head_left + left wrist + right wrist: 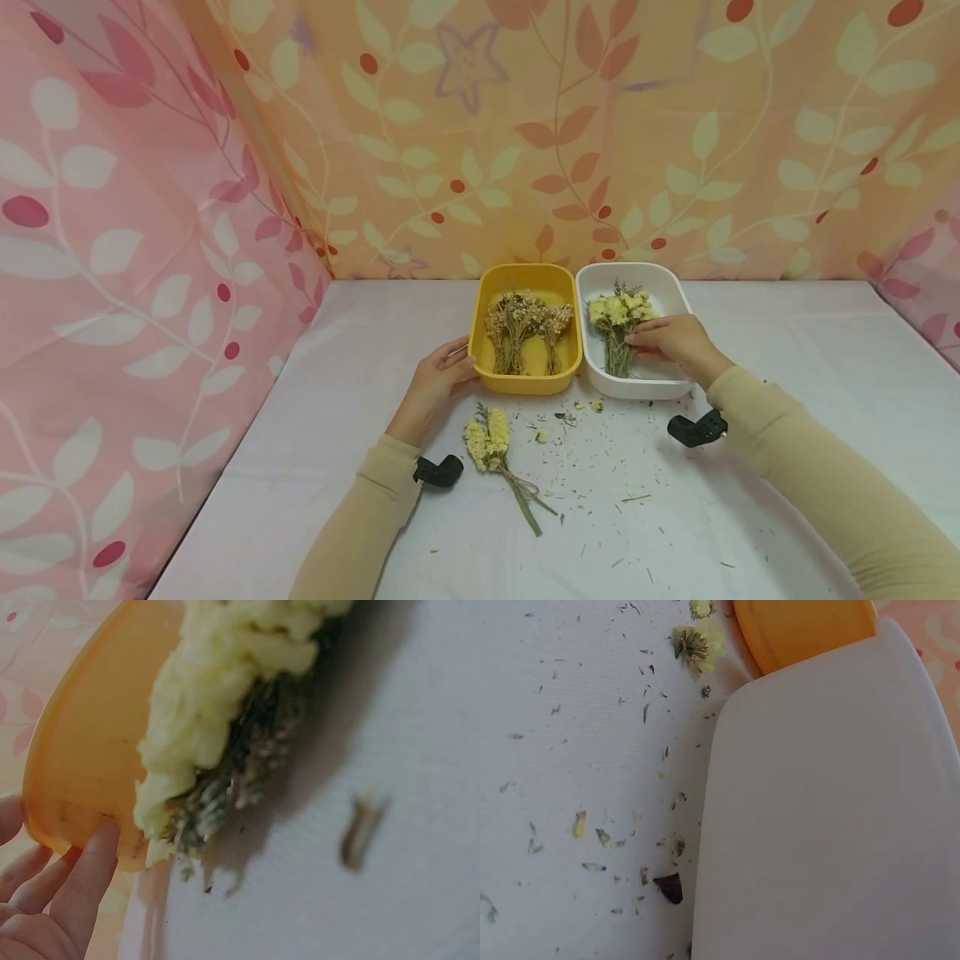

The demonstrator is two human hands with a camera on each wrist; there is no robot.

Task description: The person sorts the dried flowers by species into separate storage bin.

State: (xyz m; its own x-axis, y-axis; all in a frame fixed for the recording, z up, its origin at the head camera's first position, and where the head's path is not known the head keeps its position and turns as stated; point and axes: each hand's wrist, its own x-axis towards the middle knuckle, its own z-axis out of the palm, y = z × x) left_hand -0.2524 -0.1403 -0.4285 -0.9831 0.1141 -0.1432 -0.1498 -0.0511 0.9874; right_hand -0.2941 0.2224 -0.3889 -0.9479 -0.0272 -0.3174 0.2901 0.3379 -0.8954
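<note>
My right hand (675,342) reaches into the white tray (637,387) and pinches the stems of a yellow dried-flower bunch (621,312). In the right wrist view the white tray's outer wall (832,810) hides both hand and flowers. My left hand (437,379) rests against the left front corner of the yellow tray (525,385), its fingers (90,870) extended along the outer wall. Several tied bunches of dried flowers (525,321) lie inside that tray. Another yellow dried-flower bunch (491,442), tied with twine, lies on the table near my left wrist.
The two trays stand side by side near the back of the white-covered table (300,467). Stem bits and small fallen blossoms (596,406) are scattered in front of them. A patterned orange curtain (525,125) hangs behind, and a pink one (150,292) at left.
</note>
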